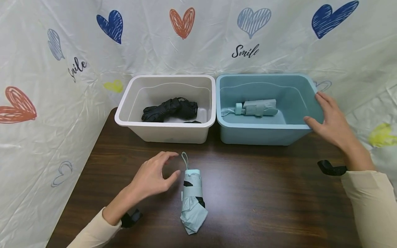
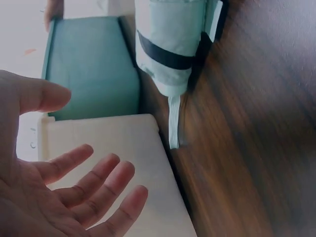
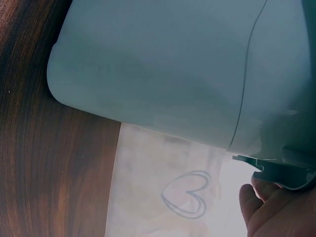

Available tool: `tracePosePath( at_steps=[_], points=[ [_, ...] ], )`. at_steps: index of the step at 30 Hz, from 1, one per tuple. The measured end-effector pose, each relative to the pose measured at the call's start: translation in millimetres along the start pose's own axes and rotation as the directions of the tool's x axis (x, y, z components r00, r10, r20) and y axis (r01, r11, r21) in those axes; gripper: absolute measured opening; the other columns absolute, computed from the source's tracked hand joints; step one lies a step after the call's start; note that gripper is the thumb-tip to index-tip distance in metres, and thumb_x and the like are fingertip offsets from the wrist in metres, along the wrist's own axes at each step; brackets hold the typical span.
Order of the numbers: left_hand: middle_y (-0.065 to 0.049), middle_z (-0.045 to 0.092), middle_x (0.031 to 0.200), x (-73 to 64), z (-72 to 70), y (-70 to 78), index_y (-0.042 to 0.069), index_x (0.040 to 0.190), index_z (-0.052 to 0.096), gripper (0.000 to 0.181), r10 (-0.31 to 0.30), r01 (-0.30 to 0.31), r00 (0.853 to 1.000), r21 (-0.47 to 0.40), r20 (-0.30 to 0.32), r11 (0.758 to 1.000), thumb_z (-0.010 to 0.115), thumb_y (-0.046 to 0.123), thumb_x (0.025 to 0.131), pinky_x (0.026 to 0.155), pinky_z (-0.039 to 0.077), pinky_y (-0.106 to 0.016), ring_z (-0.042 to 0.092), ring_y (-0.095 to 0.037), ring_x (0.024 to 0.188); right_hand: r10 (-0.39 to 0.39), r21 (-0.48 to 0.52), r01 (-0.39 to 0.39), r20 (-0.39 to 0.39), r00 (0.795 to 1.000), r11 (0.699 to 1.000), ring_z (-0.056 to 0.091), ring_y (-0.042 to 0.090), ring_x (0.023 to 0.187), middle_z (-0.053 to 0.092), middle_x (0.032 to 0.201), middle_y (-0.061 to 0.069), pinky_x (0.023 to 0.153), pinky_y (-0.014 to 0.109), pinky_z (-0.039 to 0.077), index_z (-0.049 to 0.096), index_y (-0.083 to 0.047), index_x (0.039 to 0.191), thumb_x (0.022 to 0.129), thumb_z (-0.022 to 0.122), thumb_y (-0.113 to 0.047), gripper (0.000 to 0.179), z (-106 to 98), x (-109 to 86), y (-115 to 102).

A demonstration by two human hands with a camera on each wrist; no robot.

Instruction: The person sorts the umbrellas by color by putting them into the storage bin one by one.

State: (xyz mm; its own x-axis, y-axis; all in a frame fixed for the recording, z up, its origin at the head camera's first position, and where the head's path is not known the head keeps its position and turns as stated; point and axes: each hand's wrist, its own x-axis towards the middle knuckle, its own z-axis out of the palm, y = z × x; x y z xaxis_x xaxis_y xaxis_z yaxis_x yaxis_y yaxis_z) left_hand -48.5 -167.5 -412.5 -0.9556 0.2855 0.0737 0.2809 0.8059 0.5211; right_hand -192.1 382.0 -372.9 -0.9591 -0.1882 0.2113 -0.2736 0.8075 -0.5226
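Observation:
A folded light-blue umbrella [image 1: 193,199] with a wrist loop lies on the dark wooden table, its loop toward the bins. Just left of it hovers my left hand [image 1: 152,175], thumb and fingers spread apart with nothing between them. In the left wrist view that umbrella [image 2: 170,44] appears beyond the fingertips. My right hand [image 1: 333,120] grips the right rim of a blue bin [image 1: 257,134], with fingertips under the lip in the right wrist view. Inside this bin lies another light-blue folded umbrella [image 1: 258,107].
Left of the blue bin, close beside it, stands a white bin [image 1: 173,132] holding black folded umbrellas [image 1: 170,109]. Behind both hangs a white sheet [image 1: 211,34] printed with hearts. The wooden table [image 1: 263,193] extends in front of the bins.

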Motion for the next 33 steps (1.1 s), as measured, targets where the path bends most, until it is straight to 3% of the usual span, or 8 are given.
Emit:
tracePosePath(
  at_steps=[9, 15, 22, 33],
  points=[
    [-0.009, 0.067, 0.136, -11.9, 7.9, 3.3, 0.016, 0.146, 0.060, 0.062, -0.097, 0.098, 0.995, -0.009, 0.009, 0.995, 0.076, 0.040, 0.091, 0.086, 0.059, -0.049, 0.070, -0.027, 0.108, 0.003, 0.011, -0.003, 0.001, 1.000, 1.000, 0.017, 0.058, 0.158, 0.014, 0.175, 0.027, 0.124, 0.078, 0.014, 0.017, 0.002, 0.168, 0.102, 0.057, -0.030, 0.084, -1, -1.6, -1],
    [-0.011, 0.070, 0.129, -17.7, 14.9, 6.1, 0.016, 0.148, 0.056, 0.065, -0.151, 0.154, 0.987, -0.046, 0.057, 0.987, 0.077, 0.039, 0.091, 0.086, 0.058, -0.050, 0.071, -0.026, 0.107, 0.024, 0.007, -0.024, 0.001, 1.000, 1.000, 0.017, 0.058, 0.158, 0.014, 0.175, 0.027, 0.124, 0.078, 0.015, 0.017, 0.002, 0.168, 0.101, 0.057, -0.031, 0.084, -2, 0.0, -3],
    [-0.009, 0.072, 0.125, -19.9, 31.3, 11.8, 0.018, 0.149, 0.054, 0.065, -0.180, 0.190, 0.976, -0.079, 0.121, 0.979, 0.077, 0.039, 0.092, 0.089, 0.060, -0.049, 0.073, -0.022, 0.107, 0.019, 0.015, -0.018, -0.005, 1.000, 1.000, 0.017, 0.057, 0.159, 0.014, 0.176, 0.025, 0.125, 0.077, 0.014, 0.018, 0.000, 0.168, 0.100, 0.058, -0.031, 0.085, -2, 0.5, -1],
    [-0.003, 0.068, 0.119, -28.4, 54.6, 22.9, 0.028, 0.142, 0.057, 0.056, -0.218, 0.239, 0.958, -0.101, 0.186, 0.966, 0.073, 0.051, 0.093, 0.081, 0.052, -0.044, 0.067, -0.017, 0.101, 0.000, 0.031, 0.000, -0.004, 1.000, 1.000, 0.015, 0.056, 0.159, 0.014, 0.176, 0.025, 0.126, 0.076, 0.013, 0.019, 0.000, 0.168, 0.098, 0.057, -0.026, 0.084, 0, 2.0, 0]
  ],
)
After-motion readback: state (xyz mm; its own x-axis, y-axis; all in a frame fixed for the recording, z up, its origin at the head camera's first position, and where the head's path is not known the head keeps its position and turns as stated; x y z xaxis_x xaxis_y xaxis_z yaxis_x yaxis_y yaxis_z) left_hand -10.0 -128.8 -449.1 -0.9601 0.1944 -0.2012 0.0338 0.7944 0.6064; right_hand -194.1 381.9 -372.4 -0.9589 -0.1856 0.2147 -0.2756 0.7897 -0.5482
